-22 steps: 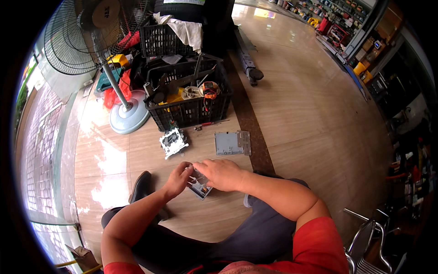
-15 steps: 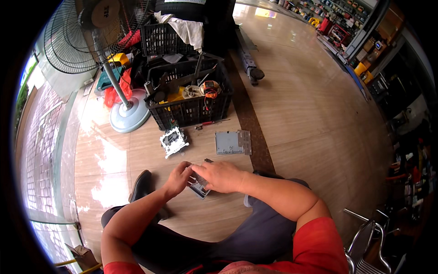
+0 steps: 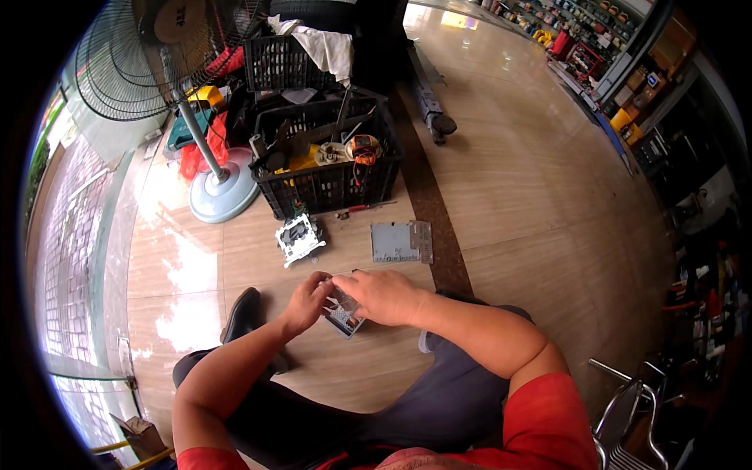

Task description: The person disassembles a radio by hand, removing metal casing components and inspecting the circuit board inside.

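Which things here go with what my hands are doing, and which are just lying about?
Likely the job:
perforated casing, at left hand and right hand
grey panel
white-framed part

Probably just about:
standing fan
white cloth
red bag

We are overlooking a glossy beige floor [image 3: 548,235], a dark band [image 3: 429,204] crossing it, daylight [image 3: 188,325] glaring left, shelves [image 3: 599,31] standing upper right.

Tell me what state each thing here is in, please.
Small grey perforated metal casing: in left hand, right hand over it
White-framed dark mechanism: on beige tiled floor
Flat grey metal plate: lying flat
Thin red-handled tool: lying down
Black plastic crate: open-topped, loaded
White fabric cloth: draped
Tall round-based fan: upright; spinning or not, unclear
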Available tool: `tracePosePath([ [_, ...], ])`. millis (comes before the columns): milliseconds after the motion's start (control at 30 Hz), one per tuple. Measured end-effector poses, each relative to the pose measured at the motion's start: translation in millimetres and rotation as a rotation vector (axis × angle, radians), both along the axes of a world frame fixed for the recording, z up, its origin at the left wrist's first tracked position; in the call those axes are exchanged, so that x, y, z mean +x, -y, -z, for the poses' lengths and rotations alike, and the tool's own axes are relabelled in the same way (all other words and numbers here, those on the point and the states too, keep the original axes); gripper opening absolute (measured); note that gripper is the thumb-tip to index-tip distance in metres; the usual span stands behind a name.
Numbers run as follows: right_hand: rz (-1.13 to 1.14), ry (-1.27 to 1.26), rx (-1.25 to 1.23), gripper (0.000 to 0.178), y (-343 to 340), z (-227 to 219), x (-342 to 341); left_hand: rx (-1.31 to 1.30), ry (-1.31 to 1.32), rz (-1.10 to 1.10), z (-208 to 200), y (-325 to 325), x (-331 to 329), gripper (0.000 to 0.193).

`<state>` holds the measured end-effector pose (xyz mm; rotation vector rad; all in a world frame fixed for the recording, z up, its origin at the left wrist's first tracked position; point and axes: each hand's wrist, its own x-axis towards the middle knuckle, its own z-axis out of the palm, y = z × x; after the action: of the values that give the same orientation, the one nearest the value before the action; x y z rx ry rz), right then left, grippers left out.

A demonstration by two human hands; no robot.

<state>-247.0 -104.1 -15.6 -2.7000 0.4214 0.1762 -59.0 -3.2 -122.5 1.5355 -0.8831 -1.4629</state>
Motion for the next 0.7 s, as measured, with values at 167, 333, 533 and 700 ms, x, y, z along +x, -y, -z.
tracePosePath([
  [167,0.048,0.012,-0.025,0.06,3.0,1.6,-5.0,0.014,0.007,0.02,-4.0,2.5,-3.4,0.041],
  [333,0.064,0.001,-0.006,0.06,3.9,4.1,-4.6,0.016,0.032,0.032,-1.1,1.8,-2.4,0.042],
  [533,0.083,-0.011,0.003,0.055,3.2,2.4,-4.2,0.028,0.023,0.053,2.5,1.4,-1.9,0.042],
  [700,0.109,-0.001,0.018,0.053,4.2,3.1,-4.2,-0.01,0.036,0.019,1.8,1.2,-6.6,0.049],
])
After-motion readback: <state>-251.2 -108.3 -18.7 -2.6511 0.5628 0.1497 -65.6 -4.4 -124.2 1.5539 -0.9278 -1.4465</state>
